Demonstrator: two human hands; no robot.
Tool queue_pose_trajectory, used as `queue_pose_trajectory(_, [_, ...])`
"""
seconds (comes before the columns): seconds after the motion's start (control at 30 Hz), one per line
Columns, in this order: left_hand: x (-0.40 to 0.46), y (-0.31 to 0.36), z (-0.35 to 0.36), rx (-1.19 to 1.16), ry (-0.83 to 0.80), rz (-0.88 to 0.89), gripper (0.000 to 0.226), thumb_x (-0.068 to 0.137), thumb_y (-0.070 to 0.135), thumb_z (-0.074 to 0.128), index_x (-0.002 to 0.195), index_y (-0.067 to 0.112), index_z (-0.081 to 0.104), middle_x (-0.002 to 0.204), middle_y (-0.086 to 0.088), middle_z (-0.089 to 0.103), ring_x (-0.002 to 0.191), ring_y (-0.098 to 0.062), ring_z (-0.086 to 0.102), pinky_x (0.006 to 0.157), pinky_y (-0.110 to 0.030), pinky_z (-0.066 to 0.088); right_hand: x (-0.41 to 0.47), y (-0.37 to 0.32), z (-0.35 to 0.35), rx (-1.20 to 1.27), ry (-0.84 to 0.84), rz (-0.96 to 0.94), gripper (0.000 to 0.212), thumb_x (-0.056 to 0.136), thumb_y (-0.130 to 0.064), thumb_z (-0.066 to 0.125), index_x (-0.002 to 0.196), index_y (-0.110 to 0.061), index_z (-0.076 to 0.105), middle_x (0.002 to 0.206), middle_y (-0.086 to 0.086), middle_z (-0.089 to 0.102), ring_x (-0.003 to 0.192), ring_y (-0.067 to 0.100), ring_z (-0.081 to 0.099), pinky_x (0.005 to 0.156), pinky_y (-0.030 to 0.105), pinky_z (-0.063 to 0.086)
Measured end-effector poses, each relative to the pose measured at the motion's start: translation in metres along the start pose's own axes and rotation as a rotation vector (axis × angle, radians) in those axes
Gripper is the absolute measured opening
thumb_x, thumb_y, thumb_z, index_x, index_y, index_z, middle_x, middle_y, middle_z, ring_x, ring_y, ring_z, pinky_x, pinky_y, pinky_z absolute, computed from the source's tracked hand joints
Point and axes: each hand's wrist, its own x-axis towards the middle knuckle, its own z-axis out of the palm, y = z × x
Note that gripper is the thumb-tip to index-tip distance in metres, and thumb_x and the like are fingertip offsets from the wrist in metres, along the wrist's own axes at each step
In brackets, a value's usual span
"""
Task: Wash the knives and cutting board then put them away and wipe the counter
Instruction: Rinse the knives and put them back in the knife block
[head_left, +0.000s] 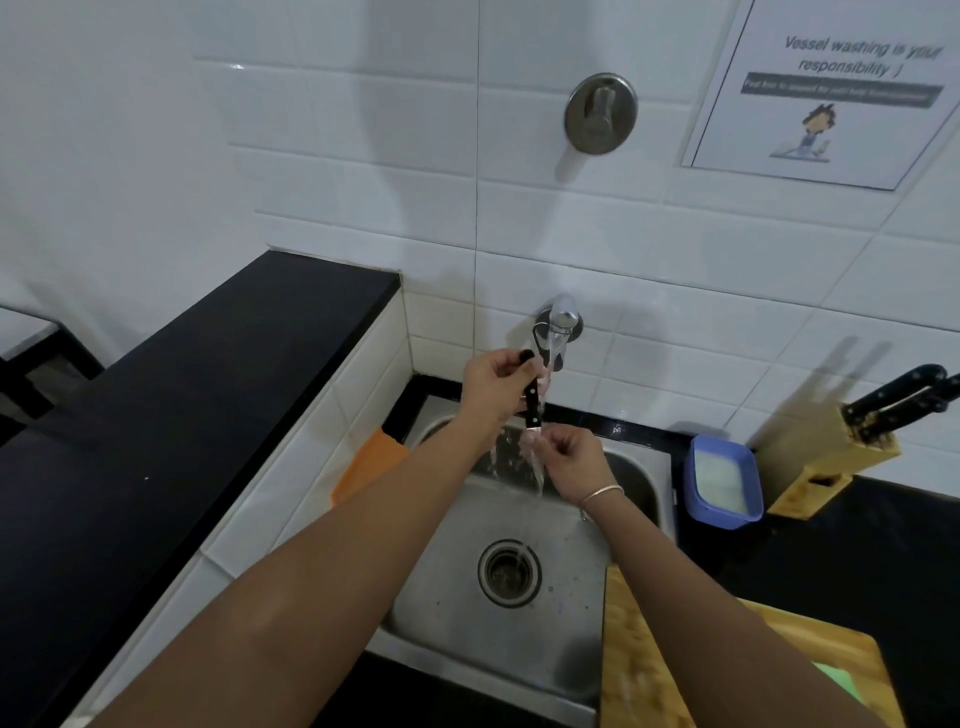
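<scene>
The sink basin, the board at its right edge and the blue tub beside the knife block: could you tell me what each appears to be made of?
The grey sink basin looks like stainless steel: dull brushed sheen with soft reflections. The pale brown cutting board appears to be wood or bamboo, judging by its striped grain. The small blue rectangular tub is probably plastic: uniform colour, rounded moulded rim.

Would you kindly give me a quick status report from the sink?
Left hand grips knife handle; right hand rubs blade under running tap. Cutting board unwashed beside sink. Nothing obstructing.
</scene>
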Motion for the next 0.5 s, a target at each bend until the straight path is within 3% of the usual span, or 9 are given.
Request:
queue_pose_trajectory(0.1, [0.004,-0.006,0.000,0.001,0.071,-0.025,0.006,0.095,0.011,0.071,0.089,0.009,0.072,0.081,-0.008,0.075,0.070,-0.023,0.069,0.085,-0.054,0.061,0.001,0.002,0.000,-0.025,-0.095,0.009,0.015,0.095,-0.008,0.067,0.080,-0.005,0.071,0.075,0.010,0.069,0.069,0.014,0.061,0.069,0.029,0.052])
queue_pose_trajectory(0.13, [0.004,-0.006,0.002,-0.010,0.078,-0.025,0.006,0.095,0.010,0.071,0.089,0.008,0.071,0.081,-0.009,0.075,0.068,-0.022,0.068,0.084,-0.053,0.061,0.001,0.002,-0.001,0.000,-0.102,0.019,0.011,0.095,-0.006,0.066,0.086,-0.005,0.073,0.079,0.010,0.071,0.073,0.011,0.063,0.072,0.027,0.053])
queue_pose_trajectory(0.2, [0.002,-0.001,0.005,-0.027,0.075,-0.013,0.011,0.096,0.008,0.069,0.085,0.009,0.069,0.075,-0.008,0.071,0.067,-0.023,0.066,0.075,-0.045,0.061,-0.003,-0.004,-0.001,0.040,-0.066,0.031,0.016,0.097,-0.010,0.064,0.086,-0.002,0.072,0.077,0.011,0.071,0.068,0.005,0.061,0.069,0.017,0.050])
queue_pose_trajectory(0.27, [-0.001,0.006,0.007,-0.053,0.069,0.001,0.015,0.098,0.006,0.066,0.082,0.008,0.066,0.073,-0.008,0.069,0.065,-0.022,0.064,0.065,-0.037,0.061,-0.006,-0.010,0.000,0.056,0.037,0.021,0.033,0.100,-0.023,0.060,0.080,0.002,0.066,0.073,0.020,0.066,0.062,0.009,0.057,0.064,0.019,0.047])
queue_pose_trajectory(0.37, [0.004,0.003,0.010,-0.095,0.157,-0.025,0.011,0.099,0.008,0.065,0.088,0.004,0.065,0.076,-0.010,0.070,0.059,-0.019,0.066,0.068,-0.040,0.063,-0.005,-0.013,0.003,0.113,0.122,0.048,0.036,0.103,-0.025,0.056,0.082,0.005,0.057,0.062,0.010,0.057,0.052,0.007,0.053,0.054,0.018,0.046])
queue_pose_trajectory(0.43, [0.007,-0.002,0.012,-0.129,0.223,-0.066,0.009,0.098,0.008,0.066,0.091,0.003,0.065,0.075,-0.010,0.070,0.057,-0.021,0.065,0.070,-0.044,0.061,-0.003,-0.012,0.006,0.100,0.093,0.057,0.024,0.101,-0.020,0.058,0.085,-0.001,0.059,0.062,0.002,0.059,0.052,0.007,0.054,0.057,0.019,0.047])
queue_pose_trajectory(0.5, [0.006,-0.003,0.014,-0.107,0.190,-0.051,0.011,0.097,0.008,0.068,0.087,0.006,0.066,0.071,-0.008,0.070,0.060,-0.024,0.064,0.064,-0.038,0.058,0.001,-0.009,0.009,0.078,0.057,0.076,0.011,0.097,-0.010,0.064,0.089,-0.002,0.061,0.067,0.001,0.058,0.058,0.008,0.053,0.064,0.022,0.049])
